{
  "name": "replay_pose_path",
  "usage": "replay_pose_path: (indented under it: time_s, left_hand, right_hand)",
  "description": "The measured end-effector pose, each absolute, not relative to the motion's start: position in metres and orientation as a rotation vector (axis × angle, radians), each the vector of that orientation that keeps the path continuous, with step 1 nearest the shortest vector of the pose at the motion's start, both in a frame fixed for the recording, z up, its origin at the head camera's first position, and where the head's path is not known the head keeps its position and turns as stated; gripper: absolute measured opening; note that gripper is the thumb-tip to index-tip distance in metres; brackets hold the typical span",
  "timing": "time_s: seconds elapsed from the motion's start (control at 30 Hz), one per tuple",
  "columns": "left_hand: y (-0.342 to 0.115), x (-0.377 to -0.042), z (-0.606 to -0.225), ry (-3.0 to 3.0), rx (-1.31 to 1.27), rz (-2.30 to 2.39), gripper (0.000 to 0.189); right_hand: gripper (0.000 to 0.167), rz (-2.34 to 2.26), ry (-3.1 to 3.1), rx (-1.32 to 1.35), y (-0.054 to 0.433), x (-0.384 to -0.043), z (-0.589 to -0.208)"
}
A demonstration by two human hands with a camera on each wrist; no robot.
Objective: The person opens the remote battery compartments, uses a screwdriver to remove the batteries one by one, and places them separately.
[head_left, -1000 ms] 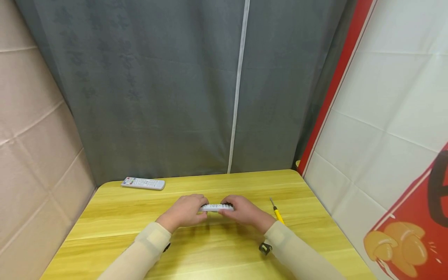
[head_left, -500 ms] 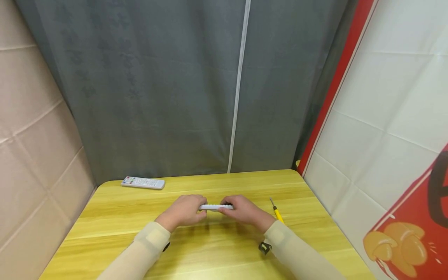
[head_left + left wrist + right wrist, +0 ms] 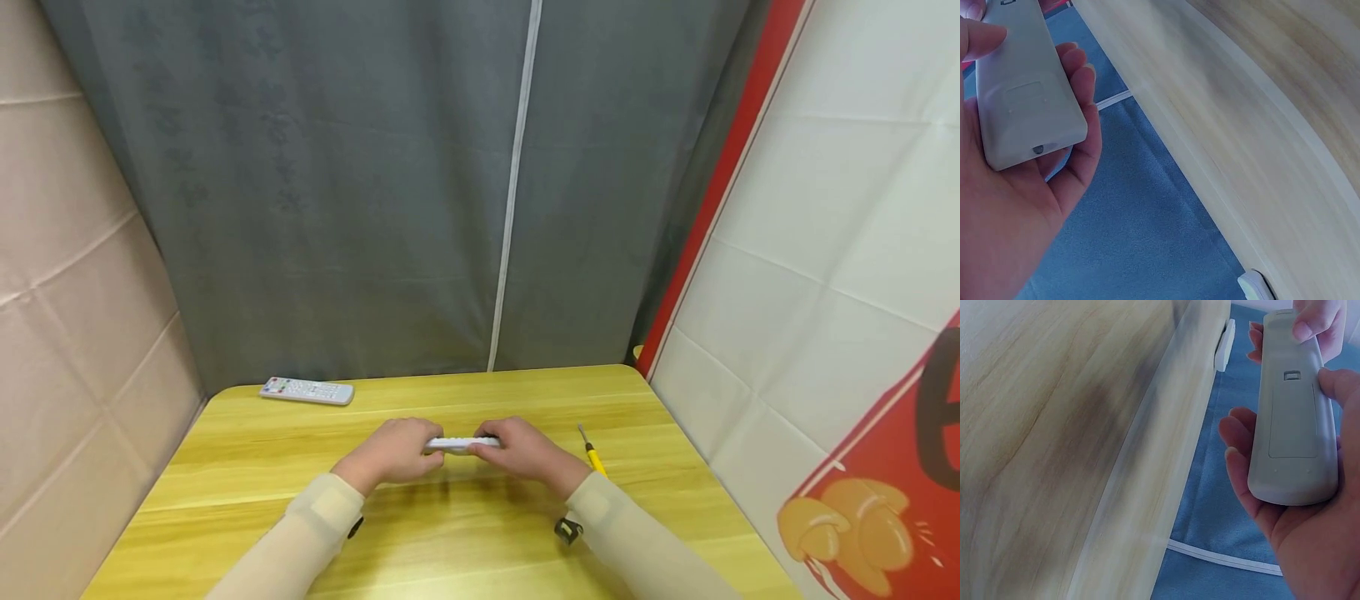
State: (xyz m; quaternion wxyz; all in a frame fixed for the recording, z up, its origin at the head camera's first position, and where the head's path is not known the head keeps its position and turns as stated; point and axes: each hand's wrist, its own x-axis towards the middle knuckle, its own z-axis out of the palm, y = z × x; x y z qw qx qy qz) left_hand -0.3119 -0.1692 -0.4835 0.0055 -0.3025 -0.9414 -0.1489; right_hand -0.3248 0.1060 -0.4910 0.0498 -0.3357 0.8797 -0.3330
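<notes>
A light grey remote control [image 3: 455, 445] is held level between both hands, a little above the table. The left hand [image 3: 396, 451] grips one end, thumb on the underside and fingers along the opposite edge. At the other end the right hand [image 3: 527, 452] holds it the same way. The right wrist view shows the remote's back [image 3: 1291, 419] with its battery cover and latch. In the left wrist view the end with a small dark emitter window [image 3: 1038, 149] sits over the palm. The buttons face up, seen edge-on from the head view.
A second grey remote [image 3: 307, 391] lies at the table's back left. A yellow screwdriver [image 3: 595, 457] lies to the right, its handle partly behind the right forearm. The wooden table [image 3: 225, 467] ends at a grey curtain [image 3: 337, 208], with fabric walls on both sides.
The held remote has tilted slightly, so its button face shows less and its near edge more. Both hands keep their hold in nearly the same place.
</notes>
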Motion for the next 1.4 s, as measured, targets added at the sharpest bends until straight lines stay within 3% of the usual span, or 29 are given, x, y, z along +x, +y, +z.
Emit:
replay_pose_path:
  time_s: [0.67,1.4]
  left_hand:
    - [-0.1730,-0.3162,-0.4826,-2.979,-0.961,-0.589,0.012]
    - [-0.1769,-0.3127,-0.4764,-3.007,-0.965,-1.053,0.015]
  right_hand:
    - [0.017,-0.819,2.824,-1.235,0.1085,-0.3233,-0.4907]
    - [0.032,-0.503,2.988,-1.393,0.1076,-0.3181,-0.4889]
